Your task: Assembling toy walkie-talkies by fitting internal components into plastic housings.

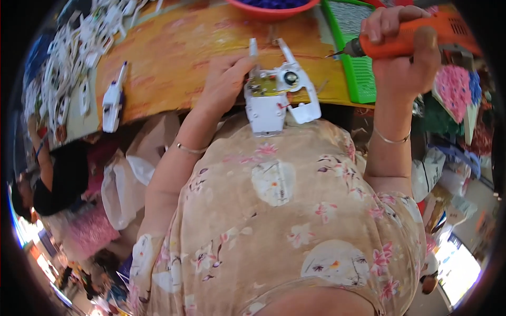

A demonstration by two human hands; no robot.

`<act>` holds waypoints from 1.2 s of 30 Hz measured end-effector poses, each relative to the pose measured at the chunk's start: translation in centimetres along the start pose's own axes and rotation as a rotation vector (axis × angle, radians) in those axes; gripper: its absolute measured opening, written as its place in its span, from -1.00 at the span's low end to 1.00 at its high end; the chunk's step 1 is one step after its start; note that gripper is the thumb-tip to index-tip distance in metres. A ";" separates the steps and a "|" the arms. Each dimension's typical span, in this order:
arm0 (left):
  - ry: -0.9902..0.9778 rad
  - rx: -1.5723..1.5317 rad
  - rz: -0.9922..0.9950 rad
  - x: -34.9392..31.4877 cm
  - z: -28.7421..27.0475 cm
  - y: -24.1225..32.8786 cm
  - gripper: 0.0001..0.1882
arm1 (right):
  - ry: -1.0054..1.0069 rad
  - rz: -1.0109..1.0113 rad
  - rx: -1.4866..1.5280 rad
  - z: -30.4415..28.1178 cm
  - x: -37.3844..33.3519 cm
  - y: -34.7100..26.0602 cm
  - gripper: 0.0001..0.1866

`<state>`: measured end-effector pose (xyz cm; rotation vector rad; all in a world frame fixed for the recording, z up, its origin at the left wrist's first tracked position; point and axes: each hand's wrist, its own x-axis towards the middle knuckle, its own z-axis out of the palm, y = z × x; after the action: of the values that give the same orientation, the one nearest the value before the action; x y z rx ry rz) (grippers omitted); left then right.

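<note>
My left hand (225,84) grips the left side of an opened white plastic housing (266,115) at the table's near edge, close to my body. Inside the housing a circuit board and thin wires show. To its right lies the other white half-shell (305,90), with a round black-centred part on it, and a red wire runs near the gap between the two. Raised at the right, my right hand (403,58) is wrapped round an orange power screwdriver (448,29). Its thin bit points left over the table, apart from the housing.
A green plastic tray (358,84) lies right of the housing. At the far edge stands a red bowl (274,13) of purple pieces. Leftward are a white-and-purple device (112,105) and a heap of white parts (74,58). A person in black (63,176) is at the left.
</note>
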<state>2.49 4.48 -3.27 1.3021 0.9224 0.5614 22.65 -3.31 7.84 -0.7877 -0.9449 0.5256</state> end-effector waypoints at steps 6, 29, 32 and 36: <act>-0.050 -0.137 0.011 -0.2 0.6 0.3 -0.77 | -0.179 0.174 0.061 5.6 -1.6 1.1 -0.51; -0.106 -0.175 0.122 0.3 0.5 -0.5 -0.79 | -0.280 0.244 0.100 6.1 -2.3 3.6 -0.48; -0.108 -0.166 0.122 0.6 0.4 -1.1 -0.79 | -0.264 0.281 0.155 6.5 -2.4 3.4 -0.50; -0.101 -0.176 0.105 0.4 0.6 -0.6 -0.79 | -0.257 0.280 0.134 6.6 -2.6 3.3 -0.52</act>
<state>3.06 4.32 -3.95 1.2127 0.7087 0.6381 15.45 -0.76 6.19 -0.7464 -1.0282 0.9424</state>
